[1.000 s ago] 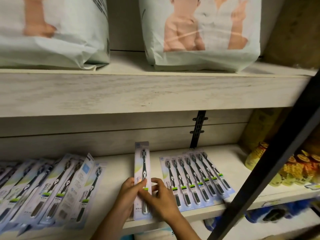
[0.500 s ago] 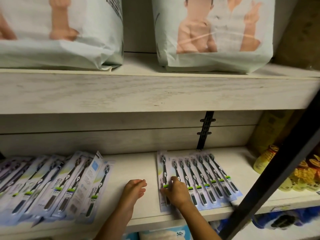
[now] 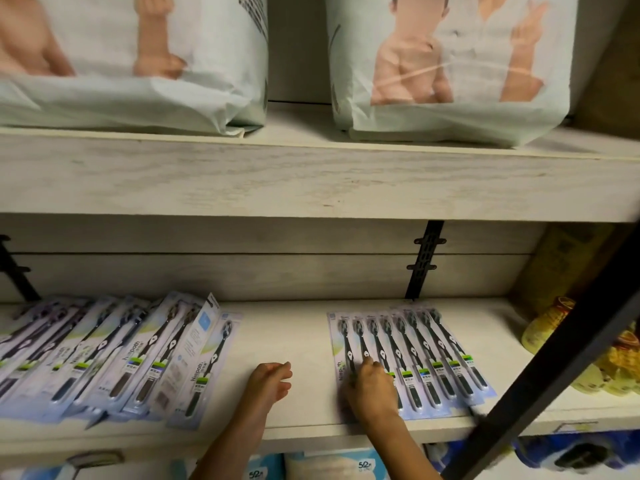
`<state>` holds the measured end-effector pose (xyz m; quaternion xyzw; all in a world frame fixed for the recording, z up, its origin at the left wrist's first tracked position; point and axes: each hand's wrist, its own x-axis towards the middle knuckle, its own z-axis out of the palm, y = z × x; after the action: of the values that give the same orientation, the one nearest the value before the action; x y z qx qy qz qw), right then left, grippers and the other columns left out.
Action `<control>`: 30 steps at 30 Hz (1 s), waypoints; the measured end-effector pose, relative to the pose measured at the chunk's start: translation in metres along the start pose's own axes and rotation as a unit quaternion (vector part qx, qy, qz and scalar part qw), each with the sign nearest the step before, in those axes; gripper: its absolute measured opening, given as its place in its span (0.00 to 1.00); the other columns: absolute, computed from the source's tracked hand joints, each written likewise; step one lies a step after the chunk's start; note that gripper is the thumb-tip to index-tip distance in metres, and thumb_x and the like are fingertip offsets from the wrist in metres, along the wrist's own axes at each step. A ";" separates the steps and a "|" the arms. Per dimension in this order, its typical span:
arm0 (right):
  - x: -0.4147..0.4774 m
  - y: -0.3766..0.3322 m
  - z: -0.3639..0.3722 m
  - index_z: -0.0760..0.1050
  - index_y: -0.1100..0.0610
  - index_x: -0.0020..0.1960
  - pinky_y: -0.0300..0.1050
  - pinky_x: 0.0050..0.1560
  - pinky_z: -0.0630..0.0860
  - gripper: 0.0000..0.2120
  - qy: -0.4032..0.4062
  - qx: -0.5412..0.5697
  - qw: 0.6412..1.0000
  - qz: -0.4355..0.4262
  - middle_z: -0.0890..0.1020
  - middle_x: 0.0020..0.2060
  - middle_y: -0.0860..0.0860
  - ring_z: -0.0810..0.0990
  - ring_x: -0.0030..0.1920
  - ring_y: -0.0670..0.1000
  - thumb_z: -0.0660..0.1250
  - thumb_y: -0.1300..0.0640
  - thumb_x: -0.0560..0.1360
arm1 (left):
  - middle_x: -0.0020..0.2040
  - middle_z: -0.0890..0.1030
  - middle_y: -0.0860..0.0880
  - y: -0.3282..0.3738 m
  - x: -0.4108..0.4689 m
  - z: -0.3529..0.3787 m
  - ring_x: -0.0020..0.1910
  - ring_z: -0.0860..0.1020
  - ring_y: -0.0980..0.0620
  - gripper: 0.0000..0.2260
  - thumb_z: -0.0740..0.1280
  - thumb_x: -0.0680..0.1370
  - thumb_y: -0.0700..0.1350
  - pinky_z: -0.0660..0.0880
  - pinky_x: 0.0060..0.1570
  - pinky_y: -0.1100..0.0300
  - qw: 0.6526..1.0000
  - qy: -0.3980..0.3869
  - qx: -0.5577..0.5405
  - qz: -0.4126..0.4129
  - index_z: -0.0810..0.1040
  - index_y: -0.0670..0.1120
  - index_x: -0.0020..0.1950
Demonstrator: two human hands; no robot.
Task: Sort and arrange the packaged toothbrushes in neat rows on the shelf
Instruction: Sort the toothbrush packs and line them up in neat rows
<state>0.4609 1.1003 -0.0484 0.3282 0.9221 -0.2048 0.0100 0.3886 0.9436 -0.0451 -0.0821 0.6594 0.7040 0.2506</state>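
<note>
right hand (image 3: 372,389) covering neat row (image 3: 433,358), loose pile (image 3: 104,351) cropped left

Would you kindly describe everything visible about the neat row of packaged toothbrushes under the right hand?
The neat row of pale blue packaged black toothbrushes holds about eight overlapping card-backed packs. They lie flat on the pale wooden shelf, bristle heads toward the back wall, green label bands lined up. The right hand touches the leftmost packs near the front edge.
</note>
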 end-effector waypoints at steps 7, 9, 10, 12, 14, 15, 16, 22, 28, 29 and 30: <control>-0.008 0.002 0.001 0.64 0.60 0.63 0.48 0.55 0.77 0.17 0.018 0.025 0.999 -0.027 0.77 0.57 0.56 0.79 0.55 0.55 0.58 0.51 0.79 | 0.45 0.79 0.41 -0.003 -0.012 -0.025 0.42 0.76 0.46 0.05 0.64 0.77 0.36 0.74 0.47 0.55 0.997 0.032 0.065 0.005 0.74 0.43 0.41; -0.012 0.001 -0.001 0.66 0.55 0.61 0.49 0.53 0.77 0.16 0.038 0.042 0.995 -0.077 0.77 0.55 0.52 0.80 0.51 0.54 0.61 0.49 0.77 | 0.46 0.80 0.42 -0.003 -0.017 -0.038 0.46 0.78 0.45 0.05 0.64 0.77 0.38 0.74 0.53 0.52 0.991 0.027 0.130 0.032 0.75 0.45 0.42; -0.015 -0.002 -0.002 0.67 0.53 0.59 0.48 0.50 0.77 0.14 0.049 0.061 0.991 -0.106 0.77 0.52 0.49 0.80 0.49 0.53 0.62 0.49 0.76 | 0.45 0.81 0.43 -0.003 -0.019 -0.046 0.47 0.78 0.44 0.06 0.64 0.77 0.38 0.74 0.52 0.53 0.985 0.031 0.160 0.063 0.75 0.46 0.41; -0.024 -0.012 -0.003 0.69 0.50 0.55 0.44 0.45 0.74 0.09 0.053 0.095 0.983 -0.147 0.76 0.46 0.46 0.78 0.43 0.49 0.64 0.52 0.75 | 0.42 0.80 0.49 -0.003 -0.023 -0.061 0.44 0.77 0.51 0.08 0.65 0.77 0.40 0.73 0.44 0.67 0.962 0.057 0.235 0.129 0.74 0.50 0.40; -0.034 -0.024 0.001 0.70 0.47 0.52 0.43 0.42 0.72 0.08 0.042 0.126 0.976 -0.173 0.74 0.42 0.44 0.74 0.37 0.45 0.65 0.55 0.75 | 0.42 0.78 0.54 -0.002 -0.024 -0.075 0.44 0.76 0.57 0.06 0.65 0.77 0.41 0.71 0.43 0.73 0.917 0.106 0.326 0.202 0.75 0.51 0.43; -0.038 -0.031 0.006 0.69 0.45 0.50 0.43 0.41 0.72 0.08 0.033 0.135 0.973 -0.184 0.74 0.40 0.44 0.72 0.34 0.43 0.65 0.55 0.75 | 0.45 0.79 0.53 -0.003 -0.021 -0.082 0.48 0.77 0.55 0.04 0.66 0.76 0.40 0.72 0.49 0.69 0.891 0.135 0.363 0.238 0.77 0.50 0.46; -0.043 -0.038 0.010 0.67 0.41 0.48 0.43 0.41 0.72 0.10 0.022 0.141 0.971 -0.193 0.73 0.39 0.42 0.70 0.33 0.40 0.64 0.55 0.75 | 0.48 0.79 0.52 -0.002 -0.015 -0.089 0.52 0.77 0.52 0.06 0.66 0.75 0.41 0.73 0.55 0.61 0.865 0.163 0.397 0.261 0.78 0.49 0.50; -0.062 -0.076 0.030 0.64 0.27 0.44 0.41 0.43 0.71 0.16 -0.003 0.169 0.965 -0.203 0.74 0.39 0.38 0.72 0.35 0.42 0.63 0.50 0.75 | 0.65 0.71 0.47 0.014 0.007 -0.108 0.65 0.67 0.49 0.19 0.58 0.79 0.52 0.67 0.63 0.58 0.701 0.150 0.662 0.220 0.67 0.45 0.66; -0.068 -0.091 0.034 0.72 0.43 0.44 0.44 0.44 0.74 0.05 0.022 0.204 0.961 -0.188 0.77 0.40 0.43 0.72 0.32 0.44 0.65 0.53 0.74 | 0.67 0.68 0.45 0.006 0.020 -0.119 0.65 0.68 0.49 0.18 0.55 0.80 0.52 0.70 0.59 0.59 0.662 0.138 0.711 0.192 0.66 0.44 0.67; -0.068 -0.092 0.034 0.73 0.45 0.45 0.44 0.44 0.73 0.03 0.023 0.204 0.962 -0.181 0.77 0.39 0.44 0.72 0.31 0.44 0.65 0.53 0.74 | 0.66 0.68 0.46 0.005 0.022 -0.119 0.64 0.69 0.50 0.18 0.55 0.80 0.51 0.70 0.58 0.59 0.660 0.143 0.709 0.201 0.66 0.44 0.67; -0.069 -0.092 0.034 0.74 0.46 0.45 0.43 0.43 0.73 0.02 0.020 0.199 0.964 -0.176 0.77 0.39 0.45 0.72 0.31 0.45 0.65 0.52 0.74 | 0.65 0.69 0.46 0.004 0.023 -0.119 0.63 0.70 0.50 0.17 0.54 0.80 0.50 0.71 0.57 0.60 0.657 0.148 0.709 0.210 0.67 0.44 0.67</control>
<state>0.4551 0.9809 -0.0351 0.1599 0.9060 -0.3759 -0.1106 0.3412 0.8343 -0.0662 0.1582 0.9865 0.0355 -0.0223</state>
